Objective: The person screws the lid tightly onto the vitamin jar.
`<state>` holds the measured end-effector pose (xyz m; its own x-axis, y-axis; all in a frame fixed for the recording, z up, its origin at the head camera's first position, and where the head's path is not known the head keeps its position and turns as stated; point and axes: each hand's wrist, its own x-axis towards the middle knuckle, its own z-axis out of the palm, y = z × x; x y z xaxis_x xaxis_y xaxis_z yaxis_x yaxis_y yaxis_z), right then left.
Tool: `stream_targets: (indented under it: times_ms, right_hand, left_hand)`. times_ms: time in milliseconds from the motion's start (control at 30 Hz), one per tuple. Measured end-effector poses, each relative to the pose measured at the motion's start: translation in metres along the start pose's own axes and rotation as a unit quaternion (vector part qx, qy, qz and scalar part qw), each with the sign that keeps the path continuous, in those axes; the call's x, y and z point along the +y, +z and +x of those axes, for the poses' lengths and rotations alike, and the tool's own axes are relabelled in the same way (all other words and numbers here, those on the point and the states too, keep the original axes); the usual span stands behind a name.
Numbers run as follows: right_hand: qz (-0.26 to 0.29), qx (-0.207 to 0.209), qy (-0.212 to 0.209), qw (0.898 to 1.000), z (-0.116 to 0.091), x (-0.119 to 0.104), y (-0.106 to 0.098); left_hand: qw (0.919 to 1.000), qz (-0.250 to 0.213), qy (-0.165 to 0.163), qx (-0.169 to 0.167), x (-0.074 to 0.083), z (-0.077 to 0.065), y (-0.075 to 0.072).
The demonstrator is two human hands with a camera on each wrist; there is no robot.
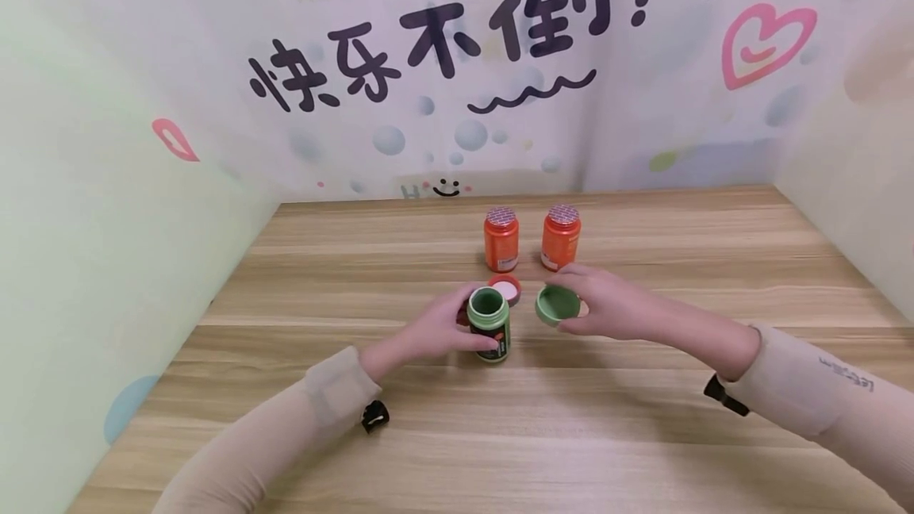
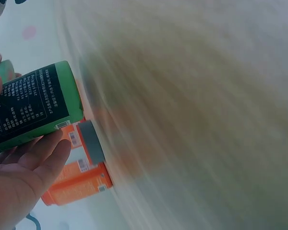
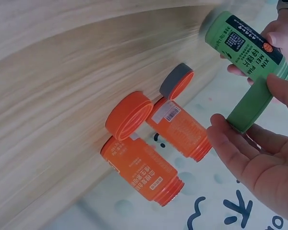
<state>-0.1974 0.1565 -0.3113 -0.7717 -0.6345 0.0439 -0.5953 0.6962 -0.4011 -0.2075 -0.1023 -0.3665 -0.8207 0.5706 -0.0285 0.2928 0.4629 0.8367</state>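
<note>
My left hand [image 1: 439, 329] grips a green bottle [image 1: 489, 325] with a dark printed label. The bottle is uncapped, and its mouth faces up toward the head camera. Just right of it, my right hand [image 1: 610, 304] pinches a green lid [image 1: 557, 305] by its rim, its hollow inside showing in the head view. In the right wrist view the lid [image 3: 252, 106] overlaps the bottle [image 3: 247, 45] near its neck. The bottle's base [image 2: 69, 91] is close to the table in the left wrist view.
Two uncapped orange bottles, the left one [image 1: 502, 240] and the right one [image 1: 560, 238], stand upright behind my hands. A grey-sided lid [image 3: 176, 81] and an orange lid [image 3: 128, 116] lie before them. The wooden table [image 1: 343, 260] meets a printed backdrop [image 1: 400, 157].
</note>
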Motion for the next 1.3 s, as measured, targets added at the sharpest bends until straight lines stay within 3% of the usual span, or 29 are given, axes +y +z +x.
stream_targets:
  times_ms: [867, 1300]
  right_hand:
    - [0.009, -0.012, -0.011, 1.0, 0.009, -0.009, 0.003]
    - [0.005, 0.0, -0.043, 0.999, 0.015, -0.014, 0.005]
  left_hand:
    - [1.0, -0.003, 0.004, -0.008, 0.0, 0.001, 0.006]
    - [0.9997, 0.019, -0.009, -0.014, 0.003, 0.0, 0.005]
